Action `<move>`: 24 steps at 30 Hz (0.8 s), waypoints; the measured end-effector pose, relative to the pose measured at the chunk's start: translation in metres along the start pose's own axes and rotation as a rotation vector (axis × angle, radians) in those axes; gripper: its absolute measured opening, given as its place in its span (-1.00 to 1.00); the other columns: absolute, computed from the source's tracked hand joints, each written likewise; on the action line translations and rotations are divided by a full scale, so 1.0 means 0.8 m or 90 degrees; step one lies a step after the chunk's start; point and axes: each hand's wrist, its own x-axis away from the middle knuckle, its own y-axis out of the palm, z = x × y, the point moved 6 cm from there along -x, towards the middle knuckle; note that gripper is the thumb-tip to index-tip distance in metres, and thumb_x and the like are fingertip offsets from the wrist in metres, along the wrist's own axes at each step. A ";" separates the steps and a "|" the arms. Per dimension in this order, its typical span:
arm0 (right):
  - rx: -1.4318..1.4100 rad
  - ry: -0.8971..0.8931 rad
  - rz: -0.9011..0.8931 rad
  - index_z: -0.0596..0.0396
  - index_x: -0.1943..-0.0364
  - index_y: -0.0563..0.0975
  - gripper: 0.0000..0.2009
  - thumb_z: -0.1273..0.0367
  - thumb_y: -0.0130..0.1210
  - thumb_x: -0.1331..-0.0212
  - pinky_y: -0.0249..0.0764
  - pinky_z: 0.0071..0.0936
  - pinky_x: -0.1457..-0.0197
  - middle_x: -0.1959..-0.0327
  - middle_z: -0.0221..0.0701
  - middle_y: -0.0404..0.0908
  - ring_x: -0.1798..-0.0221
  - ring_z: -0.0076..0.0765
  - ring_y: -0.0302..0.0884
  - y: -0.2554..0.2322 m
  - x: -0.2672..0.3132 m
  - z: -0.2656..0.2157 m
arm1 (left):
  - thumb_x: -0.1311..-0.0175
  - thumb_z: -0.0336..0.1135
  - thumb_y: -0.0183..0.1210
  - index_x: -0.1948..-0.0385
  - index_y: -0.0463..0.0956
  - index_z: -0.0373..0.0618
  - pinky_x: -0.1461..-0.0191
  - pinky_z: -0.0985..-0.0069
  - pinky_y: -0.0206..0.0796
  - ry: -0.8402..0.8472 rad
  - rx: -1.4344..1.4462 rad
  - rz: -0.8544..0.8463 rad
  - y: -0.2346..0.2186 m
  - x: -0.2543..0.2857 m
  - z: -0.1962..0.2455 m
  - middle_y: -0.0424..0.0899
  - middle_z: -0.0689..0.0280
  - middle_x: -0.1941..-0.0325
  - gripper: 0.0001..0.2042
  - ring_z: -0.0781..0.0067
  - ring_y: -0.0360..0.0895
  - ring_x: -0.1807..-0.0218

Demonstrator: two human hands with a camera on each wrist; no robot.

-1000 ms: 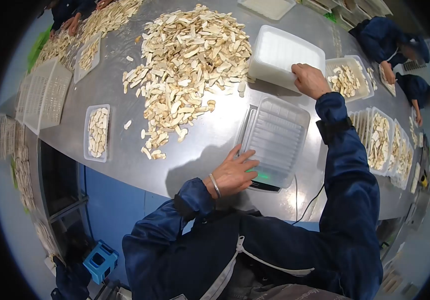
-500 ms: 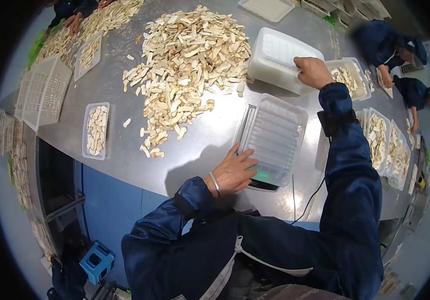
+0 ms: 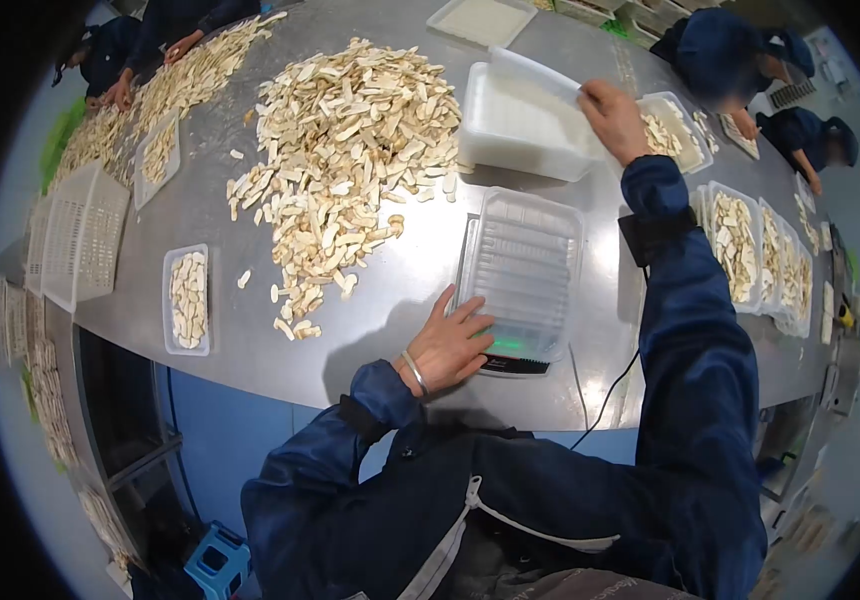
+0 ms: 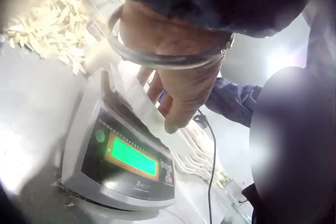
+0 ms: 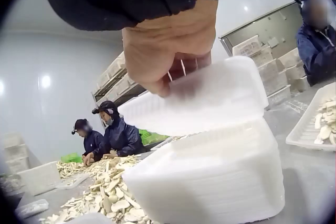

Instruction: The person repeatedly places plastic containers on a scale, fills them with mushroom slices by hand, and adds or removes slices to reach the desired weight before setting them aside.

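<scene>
My right hand [image 3: 615, 118] pinches the edge of a white plastic tray [image 5: 197, 106]. This tray is tilted up over a stack of matching trays [image 5: 210, 179], with its far side close to the top of the stack. A clear ribbed tray [image 3: 532, 262] lies on a digital scale [image 4: 128, 155] in front of me; the scale's display glows green. With fingers spread, my left hand [image 3: 447, 345] rests at the near left corner of that tray. A large pile of sliced mushrooms [image 3: 350, 125] lies left of the stack.
A filled tray [image 3: 188, 300] stands on the left of the steel table, near a white basket [image 3: 90, 235]. Several filled trays [image 3: 735, 240] stand at right. A black cable [image 3: 612, 400] runs from the scale area over the table edge. Other people work at the far ends.
My right hand has lifted the near edge of the top tray, tipping it up off the stack. The left hand stays at the tray on the scale. The head view has shifted slightly.
</scene>
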 end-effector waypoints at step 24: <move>0.195 -0.152 -0.354 0.14 0.39 0.50 -0.85 0.48 -0.04 0.09 0.45 -0.09 0.19 0.41 -0.12 0.59 0.27 0.06 0.56 0.100 0.013 -0.042 | -0.06 -0.20 0.22 0.21 0.50 -0.01 -0.42 -0.14 -0.25 -0.027 0.050 0.083 -0.008 0.016 0.012 0.44 0.27 -0.11 -0.74 0.16 0.16 -0.37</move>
